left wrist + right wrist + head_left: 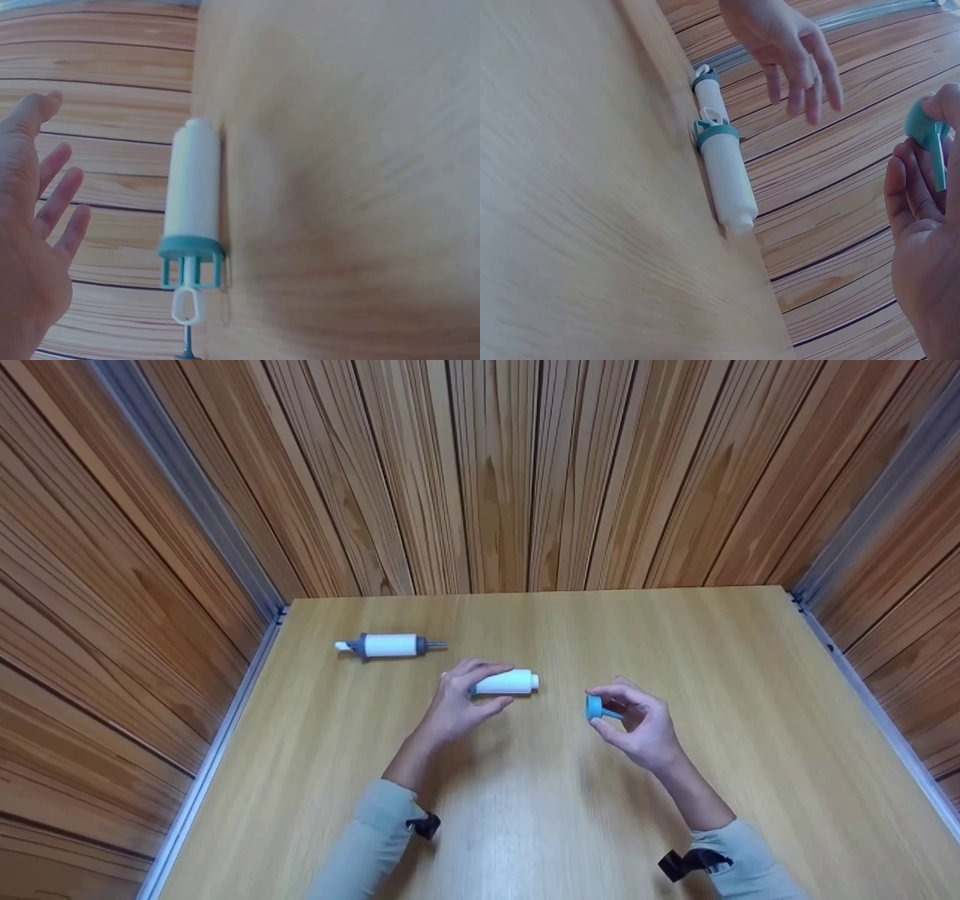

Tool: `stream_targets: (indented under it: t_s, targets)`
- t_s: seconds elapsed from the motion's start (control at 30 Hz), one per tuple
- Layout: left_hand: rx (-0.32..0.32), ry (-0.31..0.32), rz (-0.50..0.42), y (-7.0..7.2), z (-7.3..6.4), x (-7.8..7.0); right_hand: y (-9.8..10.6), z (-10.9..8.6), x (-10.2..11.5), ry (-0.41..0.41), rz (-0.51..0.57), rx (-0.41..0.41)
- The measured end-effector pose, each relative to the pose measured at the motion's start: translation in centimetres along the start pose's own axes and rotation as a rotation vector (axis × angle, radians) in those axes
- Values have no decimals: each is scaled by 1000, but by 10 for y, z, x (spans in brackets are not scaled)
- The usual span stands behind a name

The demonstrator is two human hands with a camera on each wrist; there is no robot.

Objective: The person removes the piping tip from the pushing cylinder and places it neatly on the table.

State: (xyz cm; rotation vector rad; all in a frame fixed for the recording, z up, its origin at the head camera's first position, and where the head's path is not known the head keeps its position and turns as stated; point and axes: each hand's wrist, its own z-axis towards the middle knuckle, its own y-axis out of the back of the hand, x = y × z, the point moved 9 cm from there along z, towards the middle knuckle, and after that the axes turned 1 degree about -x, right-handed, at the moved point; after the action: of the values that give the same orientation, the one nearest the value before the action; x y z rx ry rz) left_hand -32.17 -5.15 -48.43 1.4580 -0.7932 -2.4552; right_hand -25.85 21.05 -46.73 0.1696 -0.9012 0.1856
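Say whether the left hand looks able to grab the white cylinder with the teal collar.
Probably yes: the left hand is empty and open above the white cylinder, with nothing showing between them. The right hand, holding the blue-green piece, is off to one side.

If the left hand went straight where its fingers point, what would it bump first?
Probably the blue piece in the right hand. The left hand looks raised above the nearer white tube, so it may pass over; depth is unclear.

a pale wooden table (525, 825) sits between striped plank walls (495, 472), with grey metal strips (196, 495) running up the corners.
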Motion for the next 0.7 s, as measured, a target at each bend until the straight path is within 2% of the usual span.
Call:
stream_targets:
  t_s: [0.23, 0.5, 0.7]
  targets:
    - [-34, -51, -62, 2, -3, -21, -4, 2, -6, -3, 36, -21]
    - [-64, 1, -93, 4, -5, -31, -6, 6, -8, -35, 14, -40]
    - [-56, -14, -106, 2, -4, -41, -8, 8, -12, -73, -34, -44]
